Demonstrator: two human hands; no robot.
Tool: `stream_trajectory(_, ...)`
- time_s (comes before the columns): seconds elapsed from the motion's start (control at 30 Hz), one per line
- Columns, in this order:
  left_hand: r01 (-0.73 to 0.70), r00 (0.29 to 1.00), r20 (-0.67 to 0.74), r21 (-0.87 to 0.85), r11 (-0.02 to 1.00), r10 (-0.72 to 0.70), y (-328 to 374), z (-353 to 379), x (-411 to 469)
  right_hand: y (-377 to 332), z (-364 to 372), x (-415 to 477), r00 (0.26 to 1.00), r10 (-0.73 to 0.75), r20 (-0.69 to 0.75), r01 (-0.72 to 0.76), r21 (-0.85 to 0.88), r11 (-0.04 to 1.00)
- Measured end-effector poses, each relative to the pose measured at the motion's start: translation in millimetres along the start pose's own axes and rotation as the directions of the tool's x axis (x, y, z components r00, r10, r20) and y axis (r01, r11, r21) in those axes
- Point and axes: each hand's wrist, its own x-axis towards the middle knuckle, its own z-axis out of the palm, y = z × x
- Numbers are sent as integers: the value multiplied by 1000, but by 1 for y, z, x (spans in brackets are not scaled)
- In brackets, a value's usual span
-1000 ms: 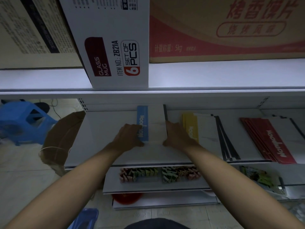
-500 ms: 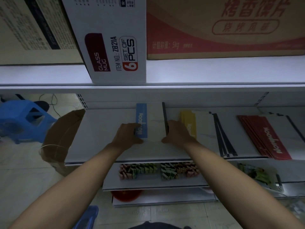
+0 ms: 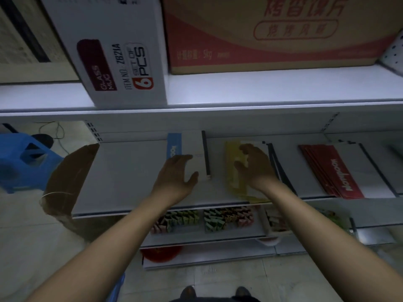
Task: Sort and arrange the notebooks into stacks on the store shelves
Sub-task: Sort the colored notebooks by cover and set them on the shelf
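Observation:
A stack of blue-and-white notebooks [image 3: 192, 147] lies on the white middle shelf [image 3: 122, 175]. My left hand [image 3: 176, 177] hovers over its near end with fingers relaxed, holding nothing. To the right lies a stack of yellow-and-white notebooks [image 3: 234, 182]. My right hand [image 3: 255, 166] is above that stack, fingers loosely spread and empty. Further right sits a stack of red-and-white notebooks [image 3: 333, 171] with black spines showing between the stacks.
A white glass-mug box [image 3: 113, 53] and a red-and-tan carton [image 3: 277, 35] stand on the upper shelf. Small colourful packs [image 3: 202, 220] fill the lower shelf. An open brown carton [image 3: 67, 179] and a blue stool [image 3: 26, 162] stand on the floor at left.
Both hands have let go of the blue-and-white stack. My right hand moved right, over the yellow stack, and my left hand lifted off and opened.

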Motion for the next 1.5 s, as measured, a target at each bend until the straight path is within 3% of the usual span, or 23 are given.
stream_trajectory(0.07, -64, 997, 46, -86, 994, 68, 39, 19, -3, 32, -23, -1, 993, 78, -94, -83, -49, 995)
stream_trajectory(0.13, -74, 985, 147, -114, 991, 91, 67, 47, 1, 60, -40, 1, 977, 191, -97, -199, -85, 976)
stream_trajectory(0.27, 150, 957, 274, -202, 968, -91, 96, 95, 17, 96, -51, 2, 912, 390, 125, -396, 23, 918)
stream_trajectory(0.47, 454, 891, 218, -419, 787, -398, 126, 120, 49, 110, -54, 17, 881, 403, 248, -451, 183, 874)
stream_trajectory(0.63, 581, 813, 284, -455, 675, -508, 158, 142, 59, 113, -59, 27, 865, 371, 338, -482, 350, 803)
stream_trajectory(0.73, 573, 802, 219, -542, 614, -556, 161, 143, 60, 121, -61, 34, 860, 292, 419, -486, 498, 718)
stream_trajectory(0.9, 552, 785, 253, -701, 451, -566, 147, 135, 59, 128, -68, 32, 906, 38, 422, -308, 594, 743)
stream_trajectory(1.0, 475, 854, 242, -724, 501, -460, 146, 125, 56, 139, -75, 25, 927, -63, 369, -225, 686, 692)
stream_trajectory(1.13, 141, 980, 10, -736, 662, -198, 159, 109, 46, 140, -89, 30, 950, -166, 265, -59, 673, 738)
stream_trajectory(1.27, 65, 985, -81, -655, 753, -155, 150, 120, 42, 132, -74, 29, 958, -123, 258, -82, 662, 745)
stream_trajectory(1.5, 14, 963, -181, -705, 709, -199, 154, 130, 49, 112, -74, 27, 993, -45, 112, -55, 749, 660)
